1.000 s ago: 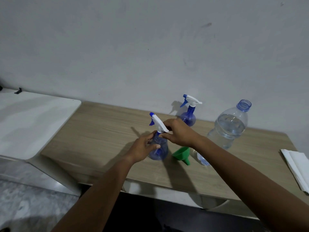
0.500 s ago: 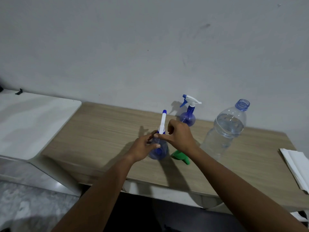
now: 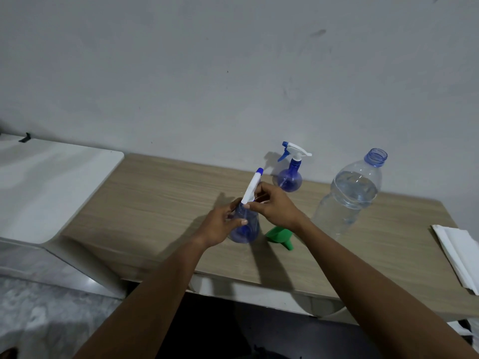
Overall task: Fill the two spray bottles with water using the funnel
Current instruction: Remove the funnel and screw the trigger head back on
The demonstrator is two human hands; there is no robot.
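The near spray bottle [image 3: 245, 226] is gripped by fingers of the left hand [image 3: 220, 225], steadied so its sprayer head [image 3: 252, 186], pinched by fingers of the right hand [image 3: 276, 207], can be unscrewed (funnel [image 3: 280, 235] just right of them).

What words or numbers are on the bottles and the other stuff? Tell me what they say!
There are none to read. The near spray bottle, the far spray bottle, the big water bottle, the green funnel and the white paper show no words, labels or numbers.
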